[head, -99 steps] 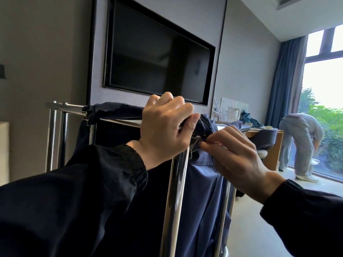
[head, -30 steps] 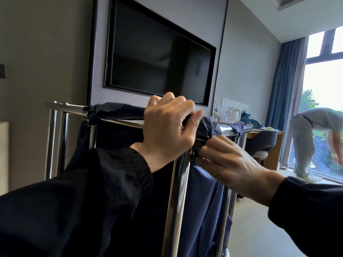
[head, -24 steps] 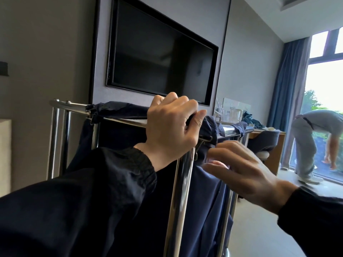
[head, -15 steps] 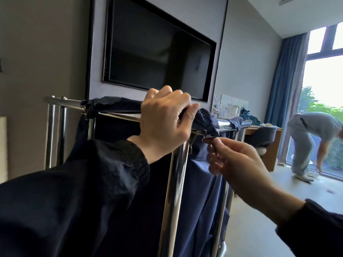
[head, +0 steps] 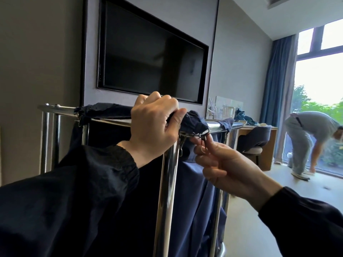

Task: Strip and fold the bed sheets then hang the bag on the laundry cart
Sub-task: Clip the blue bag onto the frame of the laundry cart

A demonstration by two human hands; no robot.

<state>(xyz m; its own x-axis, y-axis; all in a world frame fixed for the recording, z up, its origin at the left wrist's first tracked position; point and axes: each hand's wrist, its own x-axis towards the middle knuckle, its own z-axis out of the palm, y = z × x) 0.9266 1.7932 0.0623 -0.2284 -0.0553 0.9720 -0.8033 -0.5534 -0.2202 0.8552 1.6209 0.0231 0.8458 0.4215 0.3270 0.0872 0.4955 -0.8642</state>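
A chrome laundry cart [head: 166, 182] stands right in front of me, with a dark navy bag [head: 196, 191] draped inside its frame and folded over the top rails. My left hand [head: 154, 127] grips the near top corner of the frame, its fingers curled over the rail and the bag's hem. Just right of it, my right hand [head: 220, 164] pinches a small metal clip [head: 202, 138] that hangs at the bag's bunched corner under the rail.
A black wall-mounted TV [head: 148, 58] hangs behind the cart. To the right stand a wooden desk [head: 269, 145] with a padded chair and some items on top. A person [head: 308, 140] bends over by the large window, beside blue curtains [head: 278, 89]. Light floor lies open at the right.
My right hand moved from pressing the bag's corner to pinching the metal clip just below the rail. My left hand kept its grip. The person by the window shifted while bent over.
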